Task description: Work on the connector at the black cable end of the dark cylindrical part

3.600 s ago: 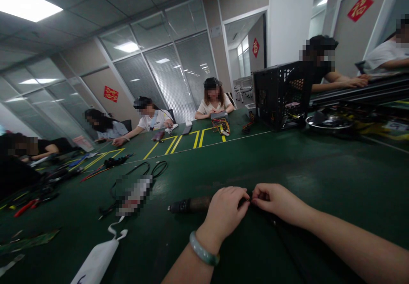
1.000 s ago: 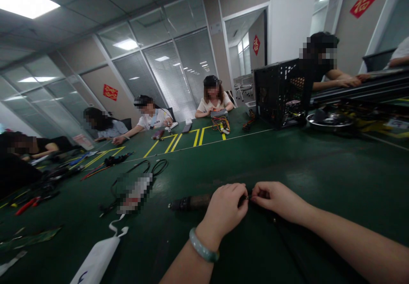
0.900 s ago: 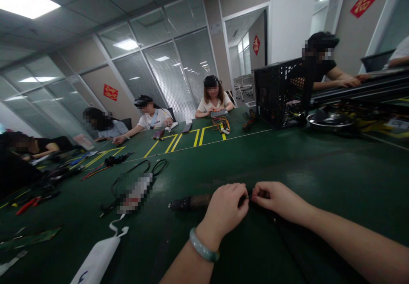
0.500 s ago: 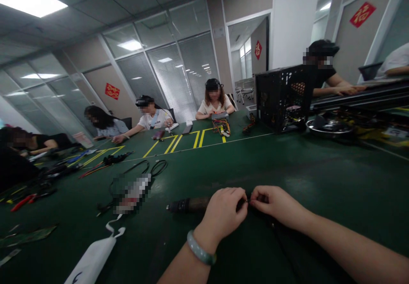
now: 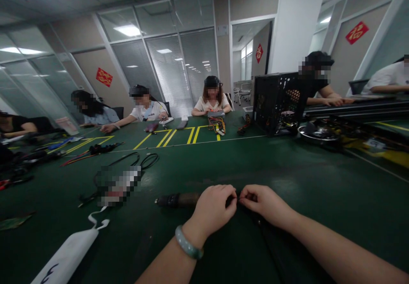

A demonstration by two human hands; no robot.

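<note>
A dark, cylindrical electric screwdriver (image 5: 179,200) lies on the green table, its metal tip pointing left. My left hand (image 5: 215,207), with a jade-coloured bangle (image 5: 188,242) on the wrist, covers the tool's right-hand end. Its thumb and fingers are closed around that end, which is hidden. Close to its fingertips, my right hand (image 5: 263,201) is closed in a pinch. Whatever sits between those fingers is too small and dark to make out. A black cord (image 5: 266,241) runs from beneath the right hand towards the table's near edge.
To the left lie a white power strip (image 5: 65,256), a blurred pouch-like item (image 5: 123,186) and black cables (image 5: 148,161). A black computer case (image 5: 271,105) and a metal bowl (image 5: 318,134) stand at the back right. Several people sit around the table (image 5: 179,162).
The view has swung slightly right, so the table things sit further left. Both hands stay close together at the screwdriver's end, with little change in their grip.
</note>
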